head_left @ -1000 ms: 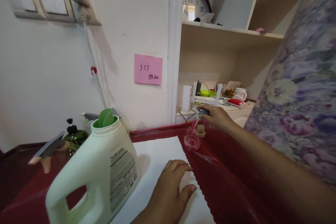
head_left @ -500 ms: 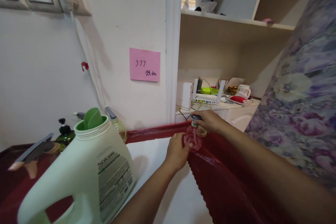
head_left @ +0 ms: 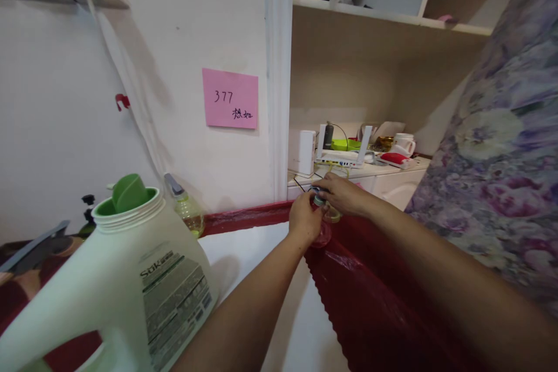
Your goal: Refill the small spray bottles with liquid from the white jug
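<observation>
The grip of the left hand (head_left: pixel 305 218) wraps the small clear pink bottle (head_left: pixel 321 235) at the far edge of the red tabletop (head_left: pixel 375 302), while the right hand (head_left: pixel 344 195) pinches its pump cap (head_left: pixel 319 200); holding the body steady and upright while the top turns should keep it seating straight. Left of that one bottle stand one big white jug (head_left: pixel 131 296) with an open green mouth and one spray bottle (head_left: pixel 185 212); beyond it, one white mug (head_left: pixel 403 144) sits on the shelf.

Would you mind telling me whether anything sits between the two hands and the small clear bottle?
Nothing visible does. The left hand wraps the small clear bottle, and the right hand grips its cap. The big white jug stands off to the left.
</observation>
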{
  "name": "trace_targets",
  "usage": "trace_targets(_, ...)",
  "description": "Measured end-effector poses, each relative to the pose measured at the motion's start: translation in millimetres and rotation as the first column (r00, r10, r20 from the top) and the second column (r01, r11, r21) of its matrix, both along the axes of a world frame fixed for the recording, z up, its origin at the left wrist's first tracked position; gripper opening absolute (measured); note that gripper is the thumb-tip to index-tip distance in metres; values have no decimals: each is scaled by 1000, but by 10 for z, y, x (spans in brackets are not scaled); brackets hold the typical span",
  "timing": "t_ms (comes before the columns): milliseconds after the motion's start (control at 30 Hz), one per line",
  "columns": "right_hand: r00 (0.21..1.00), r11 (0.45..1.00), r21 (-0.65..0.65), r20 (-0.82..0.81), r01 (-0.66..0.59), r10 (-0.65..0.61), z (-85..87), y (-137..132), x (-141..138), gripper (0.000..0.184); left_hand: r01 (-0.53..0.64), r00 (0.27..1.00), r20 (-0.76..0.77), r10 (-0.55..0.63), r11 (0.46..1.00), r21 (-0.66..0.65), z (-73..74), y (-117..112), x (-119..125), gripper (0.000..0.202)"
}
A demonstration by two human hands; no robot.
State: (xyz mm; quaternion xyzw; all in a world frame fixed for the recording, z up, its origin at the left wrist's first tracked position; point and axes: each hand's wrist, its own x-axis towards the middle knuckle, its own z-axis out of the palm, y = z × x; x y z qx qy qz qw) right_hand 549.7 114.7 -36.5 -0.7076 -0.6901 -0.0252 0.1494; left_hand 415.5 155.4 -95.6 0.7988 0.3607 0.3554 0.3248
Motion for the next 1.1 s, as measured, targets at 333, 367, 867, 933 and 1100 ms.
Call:
trace_targets(333,1000,1000,-13,28,7,-6,0,-25,6,36,-39,998,-50,39,999,-5,41,74,44,25)
trace_targets(367,999,1000,-19,32,4,-3,15,-20,4,37,-12,999,-40,11,1000,-4,27,96,40,24)
trace_targets(867,997,997,-79,72,-21,27,154,-5,-20,34,-21,990,137,36,994,-111,-201,196,242,29)
trace_targets(933,997,996,-83,72,-17,23,147,-11,-9,37,8,988,151,7,995,-99,-211,225,227,27)
trace_targets(1100,997,995,-96,78,-2,9,142,-1,-1,40,212,962,188,-196,975,-71,-199,322,125,28)
